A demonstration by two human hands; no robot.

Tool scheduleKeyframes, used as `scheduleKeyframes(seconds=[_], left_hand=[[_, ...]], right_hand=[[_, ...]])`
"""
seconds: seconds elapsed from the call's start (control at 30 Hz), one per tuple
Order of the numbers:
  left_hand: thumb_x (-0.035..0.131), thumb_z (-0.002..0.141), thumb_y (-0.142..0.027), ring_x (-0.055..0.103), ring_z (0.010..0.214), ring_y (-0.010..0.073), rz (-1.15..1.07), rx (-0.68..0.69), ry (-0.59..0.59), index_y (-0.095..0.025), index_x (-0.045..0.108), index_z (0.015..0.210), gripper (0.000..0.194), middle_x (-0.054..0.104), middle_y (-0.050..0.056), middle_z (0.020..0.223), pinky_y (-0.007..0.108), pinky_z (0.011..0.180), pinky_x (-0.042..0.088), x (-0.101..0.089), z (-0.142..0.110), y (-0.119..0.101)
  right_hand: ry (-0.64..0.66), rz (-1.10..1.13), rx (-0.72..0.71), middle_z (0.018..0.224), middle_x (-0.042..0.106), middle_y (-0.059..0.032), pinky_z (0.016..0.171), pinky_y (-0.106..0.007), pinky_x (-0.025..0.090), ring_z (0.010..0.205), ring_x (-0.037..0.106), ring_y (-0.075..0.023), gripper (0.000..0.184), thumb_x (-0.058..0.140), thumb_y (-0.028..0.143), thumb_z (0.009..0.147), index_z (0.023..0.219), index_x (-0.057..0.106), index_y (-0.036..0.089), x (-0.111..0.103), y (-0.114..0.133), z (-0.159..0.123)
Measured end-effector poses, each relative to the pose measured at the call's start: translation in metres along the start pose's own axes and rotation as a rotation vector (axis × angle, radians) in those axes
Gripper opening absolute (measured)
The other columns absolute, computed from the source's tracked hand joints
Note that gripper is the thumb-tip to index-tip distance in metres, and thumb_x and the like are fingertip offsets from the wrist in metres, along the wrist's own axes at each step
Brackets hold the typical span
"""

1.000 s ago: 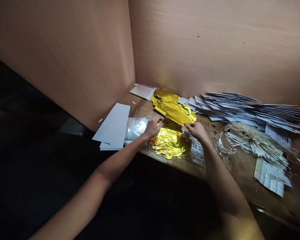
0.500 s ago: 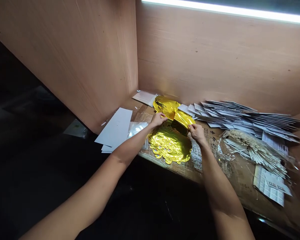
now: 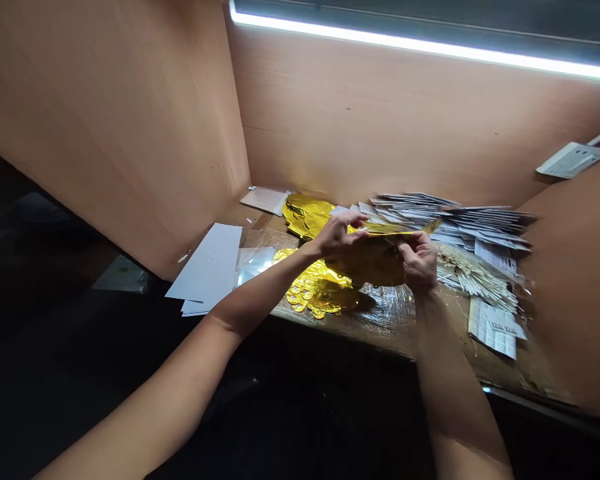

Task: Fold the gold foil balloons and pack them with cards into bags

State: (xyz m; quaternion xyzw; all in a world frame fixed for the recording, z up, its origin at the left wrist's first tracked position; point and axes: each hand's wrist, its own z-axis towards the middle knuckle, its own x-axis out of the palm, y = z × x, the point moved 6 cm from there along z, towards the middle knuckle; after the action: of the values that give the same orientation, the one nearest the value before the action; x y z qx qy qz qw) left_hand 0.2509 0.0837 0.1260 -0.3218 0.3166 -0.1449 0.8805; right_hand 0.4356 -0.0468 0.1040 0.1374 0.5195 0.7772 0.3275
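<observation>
A thin, shiny gold foil sheet (image 3: 380, 257) is raised above the table, stretched between both hands and seen nearly edge-on, its underside in shadow. My left hand (image 3: 341, 233) has its thumb and fingers at the sheet's left top edge, pinching it. My right hand (image 3: 420, 260) grips the right end between thumb and fingers, a short strip of foil sticking up past it. Below lies a crinkled gold foil piece (image 3: 325, 293) with small round lobes along its front edge. Another flat gold foil piece (image 3: 303, 210) lies behind my left hand.
White cards (image 3: 207, 263) lie at the left beside clear plastic sleeves (image 3: 254, 261). A spread stack of white envelopes or cards (image 3: 485, 223) lines the back right. Nearer are a bagged beige bundle (image 3: 480, 277) and printed sheets (image 3: 495, 330). Wooden walls (image 3: 380, 127) enclose the table.
Both hands have lifted the gold foil sheet higher and moved it right, tilting it edge-on. The camera view has shifted, bringing a wall socket into sight at the right.
</observation>
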Motion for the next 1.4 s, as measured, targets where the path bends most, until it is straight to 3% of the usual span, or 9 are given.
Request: scheduleKeyframes(seconds=[0.1,0.2,0.37,0.47,0.73,0.93,1.17,1.27,1.4], left_hand=[[0.080,0.091,-0.035,0.058,0.127,0.0328,0.343,0.205,0.084,-0.017,0.067,0.135,0.050,0.070,0.016,0.133,0.047,0.106,0.045,0.015,-0.016,-0.040],[0.058,0.103,-0.022,0.061,0.115,0.0312,0.577,0.295,0.269,-0.017,0.075,0.111,0.019,0.075,0.013,0.108,0.047,0.099,0.045,0.044,-0.033,-0.059],[0.046,0.105,-0.017,0.063,0.103,0.0279,0.651,0.361,0.312,-0.012,0.070,0.103,0.025,0.071,0.017,0.107,0.039,0.087,0.046,0.071,-0.042,-0.072],[0.042,0.104,-0.010,0.065,0.091,0.0234,0.569,0.329,0.321,-0.009,0.067,0.113,0.026,0.072,0.015,0.101,0.036,0.080,0.045,0.073,-0.024,-0.072],[0.050,0.103,-0.012,0.065,0.083,0.0195,0.498,0.432,0.379,-0.015,0.072,0.096,0.023,0.070,0.010,0.096,0.036,0.082,0.045,0.056,0.030,-0.095],[0.050,0.105,-0.013,0.064,0.090,0.0226,0.780,0.493,0.330,-0.014,0.071,0.093,0.024,0.069,0.011,0.096,0.039,0.083,0.044,0.048,-0.059,-0.101],[0.050,0.109,-0.021,0.066,0.115,0.0211,0.631,0.485,0.416,-0.016,0.072,0.113,0.023,0.074,0.012,0.122,0.034,0.092,0.048,0.076,-0.229,-0.044],[0.050,0.111,-0.032,0.068,0.118,0.0226,0.498,0.340,0.448,-0.018,0.072,0.118,0.027,0.077,0.011,0.118,0.036,0.094,0.049,0.085,-0.248,-0.023],[0.040,0.113,-0.037,0.071,0.086,0.0233,0.541,-0.084,0.519,-0.015,0.073,0.100,0.042,0.075,0.012,0.087,0.036,0.081,0.051,0.093,-0.214,0.006]], right_hand=[[0.030,0.013,-0.040,0.089,0.070,-0.0019,0.065,-0.029,0.051,0.072,0.062,-0.0169,0.028,0.080,0.041,0.083,0.097,0.065,0.022,-0.015,0.020,-0.024],[-0.005,0.016,0.036,0.079,0.065,0.0025,0.056,-0.027,0.047,0.060,0.055,-0.0138,0.030,0.080,0.040,0.084,0.100,0.060,0.024,-0.031,0.017,-0.053],[-0.117,0.050,0.050,0.079,0.067,0.0055,0.053,-0.024,0.045,0.055,0.053,-0.0124,0.049,0.078,0.035,0.087,0.126,0.050,0.029,-0.054,0.019,-0.086],[0.031,-0.058,0.028,0.085,0.069,0.0031,0.059,-0.028,0.050,0.064,0.060,-0.0158,0.060,0.079,0.034,0.085,0.138,0.052,0.029,-0.053,0.031,-0.076],[0.116,-0.847,-0.454,0.112,0.067,-0.0122,0.090,-0.045,0.053,0.103,0.063,-0.0303,0.020,0.071,0.025,0.087,0.107,0.078,0.021,-0.056,0.087,-0.025],[0.262,-0.997,-0.701,0.113,0.076,-0.0113,0.089,-0.040,0.053,0.111,0.065,-0.0294,0.015,0.061,0.014,0.101,0.099,0.074,0.022,-0.026,0.086,-0.110],[0.442,-0.826,-0.674,0.129,0.078,-0.0116,0.099,-0.043,0.043,0.127,0.070,-0.0284,0.022,0.055,0.003,0.102,0.104,0.069,0.020,0.008,0.000,-0.249],[0.370,-0.707,-0.439,0.116,0.082,-0.0100,0.095,-0.042,0.043,0.112,0.076,-0.0264,0.022,0.051,0.008,0.104,0.108,0.068,0.021,0.007,-0.023,-0.257],[0.181,-0.761,0.006,0.076,0.074,-0.0076,0.073,-0.037,0.041,0.068,0.067,-0.0250,0.020,0.052,0.029,0.103,0.091,0.067,0.021,0.002,-0.046,-0.222]])
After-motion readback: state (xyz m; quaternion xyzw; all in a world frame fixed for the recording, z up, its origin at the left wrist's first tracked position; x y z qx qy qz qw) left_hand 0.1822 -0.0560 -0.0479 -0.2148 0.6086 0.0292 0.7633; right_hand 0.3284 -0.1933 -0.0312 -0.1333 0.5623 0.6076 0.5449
